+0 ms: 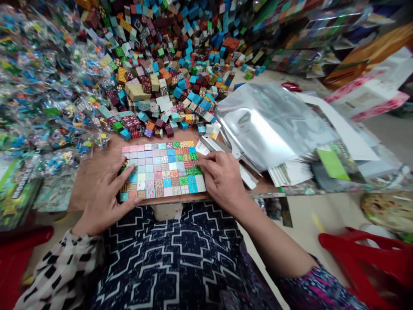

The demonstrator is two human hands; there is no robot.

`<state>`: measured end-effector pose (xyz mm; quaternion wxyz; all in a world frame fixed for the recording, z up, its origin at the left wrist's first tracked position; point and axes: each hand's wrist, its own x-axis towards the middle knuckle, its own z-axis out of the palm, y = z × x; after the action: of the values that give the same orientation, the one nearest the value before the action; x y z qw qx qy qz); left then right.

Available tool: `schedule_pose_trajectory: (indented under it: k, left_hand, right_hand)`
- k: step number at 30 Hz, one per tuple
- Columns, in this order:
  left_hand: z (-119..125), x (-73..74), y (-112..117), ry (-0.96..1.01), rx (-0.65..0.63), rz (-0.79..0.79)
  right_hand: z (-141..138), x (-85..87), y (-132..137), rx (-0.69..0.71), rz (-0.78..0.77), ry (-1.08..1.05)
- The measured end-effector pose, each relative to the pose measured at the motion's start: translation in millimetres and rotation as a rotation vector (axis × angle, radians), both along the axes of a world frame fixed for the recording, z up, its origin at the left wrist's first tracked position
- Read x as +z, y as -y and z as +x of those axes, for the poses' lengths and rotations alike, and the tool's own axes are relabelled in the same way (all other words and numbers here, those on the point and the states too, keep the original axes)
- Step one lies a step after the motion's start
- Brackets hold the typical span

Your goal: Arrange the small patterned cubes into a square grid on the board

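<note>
Hands frame a flat rectangular grid of small coloured patterned cubes, which lies on the brown wooden surface just in front of the person's lap. The left hand is open, its fingers spread and their tips touching the grid's left edge and lower left corner. The right hand is open too, fingers bent loosely and laid against the grid's right edge; neither hand grips anything. Beyond the grid, a large loose heap of multicoloured cubes rises away from the person, its nearest cubes just beside the grid's far edge. To the right of the right hand lies a stack of shiny silver foil pouches over printed paper sheets. On the left, clear plastic bags of small coloured pieces are piled, with a green printed box below them. A red plastic stool stands at lower right.
</note>
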<state>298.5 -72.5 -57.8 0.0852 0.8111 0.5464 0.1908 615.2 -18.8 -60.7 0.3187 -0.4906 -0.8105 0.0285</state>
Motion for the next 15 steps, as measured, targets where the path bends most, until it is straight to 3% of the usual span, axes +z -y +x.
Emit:
schedule_pose_trajectory:
  k: [15]
  left_hand:
    - [0.4,1.2,0.0,0.002,0.011,-0.002]
  right_hand:
    - [-10.2,0.8,-21.8,-0.073,-0.055,0.112]
